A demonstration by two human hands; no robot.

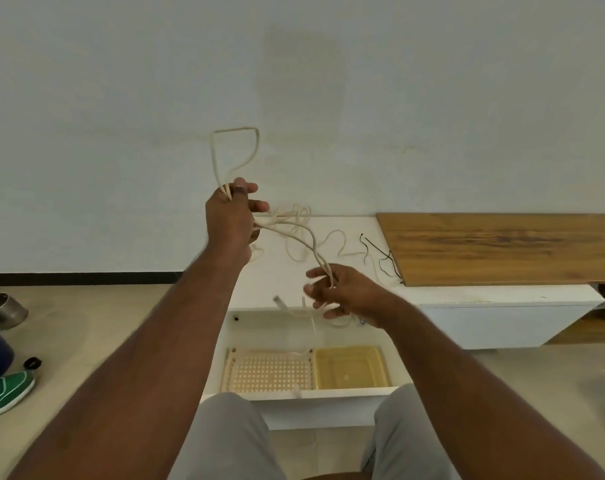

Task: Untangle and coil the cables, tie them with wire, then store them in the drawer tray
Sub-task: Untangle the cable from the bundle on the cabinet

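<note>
— Holding the cream cable in both hands: our left hand keeps its grip closed on a loop raised against the wall.
— And our right hand pinches strands lower, above the open drawer. The rest lies tangled on the white desk, near the black wire.

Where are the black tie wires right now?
In the head view, the black tie wires lie on the white cabinet top, right of centre, against the left edge of the wooden board and just right of the loose cream cable.
</note>
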